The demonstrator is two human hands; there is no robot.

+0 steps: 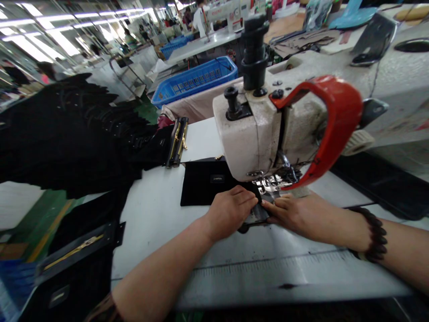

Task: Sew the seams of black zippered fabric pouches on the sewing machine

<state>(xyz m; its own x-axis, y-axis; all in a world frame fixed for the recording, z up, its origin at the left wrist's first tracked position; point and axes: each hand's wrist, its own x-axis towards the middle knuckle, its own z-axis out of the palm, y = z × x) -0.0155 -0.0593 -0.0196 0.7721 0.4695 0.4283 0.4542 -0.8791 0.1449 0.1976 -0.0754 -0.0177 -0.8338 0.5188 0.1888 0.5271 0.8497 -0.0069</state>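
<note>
A black fabric panel with a small label lies flat on the sewing machine's white bed, its right edge at the presser foot. My left hand is closed, its bent fingers holding the panel's edge down just left of the foot. Close by on the other side, my right hand has its thumb and fingers closed at the same edge; the fingertips are partly hidden under the machine head. Above both hands stands the white sewing machine with a red guard.
Gold zippers on dark strips lie behind the panel. A big pile of black pieces rises at left, with another zippered piece hanging nearer. Beyond are a blue basket and other machines. A ruler scale marks the front edge.
</note>
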